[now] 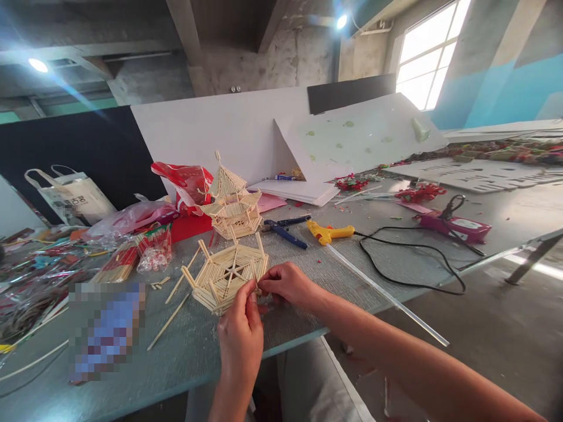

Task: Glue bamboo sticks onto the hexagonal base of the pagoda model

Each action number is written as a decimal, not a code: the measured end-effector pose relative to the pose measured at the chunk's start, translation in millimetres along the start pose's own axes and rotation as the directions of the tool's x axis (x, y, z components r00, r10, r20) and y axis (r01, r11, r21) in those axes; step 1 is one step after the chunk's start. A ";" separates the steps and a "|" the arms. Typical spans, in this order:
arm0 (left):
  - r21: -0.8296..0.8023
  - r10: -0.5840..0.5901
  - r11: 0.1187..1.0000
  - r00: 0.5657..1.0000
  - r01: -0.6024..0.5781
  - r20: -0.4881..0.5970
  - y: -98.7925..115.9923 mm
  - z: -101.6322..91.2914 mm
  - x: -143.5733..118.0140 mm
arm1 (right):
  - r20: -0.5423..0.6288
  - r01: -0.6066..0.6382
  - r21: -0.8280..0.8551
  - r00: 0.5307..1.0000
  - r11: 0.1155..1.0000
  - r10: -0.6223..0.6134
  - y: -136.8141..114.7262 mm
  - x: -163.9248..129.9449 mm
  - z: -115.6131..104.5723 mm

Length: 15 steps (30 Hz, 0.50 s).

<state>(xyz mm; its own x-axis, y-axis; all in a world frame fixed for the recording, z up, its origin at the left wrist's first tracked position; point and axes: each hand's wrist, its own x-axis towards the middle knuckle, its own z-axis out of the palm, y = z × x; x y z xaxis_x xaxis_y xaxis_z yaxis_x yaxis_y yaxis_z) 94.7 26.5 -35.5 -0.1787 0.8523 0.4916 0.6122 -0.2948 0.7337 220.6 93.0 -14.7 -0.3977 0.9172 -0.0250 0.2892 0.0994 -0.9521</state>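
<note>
A pale hexagonal frame of wooden sticks [220, 272], with short posts standing up around its rim, lies near the table's front edge. My left hand [241, 322] and my right hand [285, 284] meet at its near right corner. Both have their fingers pinched around a thin upright stick [254, 271] there; the fingertips hide its lower end. Behind the frame stands a small stick pagoda [233, 202] with a pointed roof. Blue-handled pliers [288, 230] and a yellow hot glue gun [328, 232] lie to its right.
A clear glue stick [391, 299] runs from the glue gun over the table edge, and a black cord [413, 246] loops beside it. Loose sticks [169, 321], stick bundles [153, 246] and plastic bags [127, 220] lie leftward. A pink box [457, 227] sits at right.
</note>
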 end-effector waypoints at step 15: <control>-0.040 -0.076 0.996 0.997 0.076 0.006 1.7 1.0 2.7 | 0.001 -0.001 0.049 1.000 0.999 0.001 -0.6 0.1 0.2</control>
<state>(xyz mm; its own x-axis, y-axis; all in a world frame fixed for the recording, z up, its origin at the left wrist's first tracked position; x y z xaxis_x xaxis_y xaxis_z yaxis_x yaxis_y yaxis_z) 96.0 28.7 -33.4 -0.2201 0.8749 0.4314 0.5655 -0.2459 0.7873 220.2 93.0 -14.1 -0.3981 0.9170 -0.0262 0.2468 0.0796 -0.9658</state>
